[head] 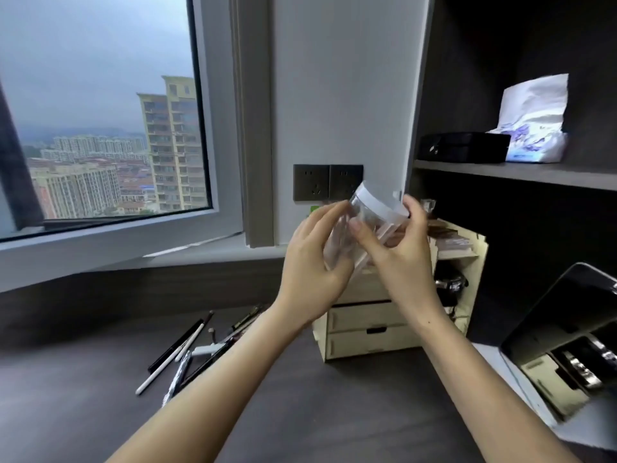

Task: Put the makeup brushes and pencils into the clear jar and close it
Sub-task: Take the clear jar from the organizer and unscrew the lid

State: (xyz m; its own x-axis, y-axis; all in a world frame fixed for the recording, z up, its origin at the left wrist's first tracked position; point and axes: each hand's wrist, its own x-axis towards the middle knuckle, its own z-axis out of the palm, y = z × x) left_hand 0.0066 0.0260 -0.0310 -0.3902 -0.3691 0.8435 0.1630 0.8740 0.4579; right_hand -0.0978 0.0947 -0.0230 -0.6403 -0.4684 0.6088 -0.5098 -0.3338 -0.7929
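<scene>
Both hands lift the clear jar (354, 235) tilted above the desk (300, 396): left hand (314, 272) cups its body, right hand (397, 242) grips the white lid (380, 202). Brushes and pencils (187, 352) lie below-left of the jar. Steady the body, twist the lid.

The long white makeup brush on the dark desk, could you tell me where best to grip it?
Grip the long white makeup brush mid-handle from above: it lies flat and slanted at the pile's left edge, that side bare.

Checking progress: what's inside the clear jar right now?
The clear jar, held in both hands, looks empty. Fingers cover part of it. The brushes and pencils lie on the desk.
</scene>
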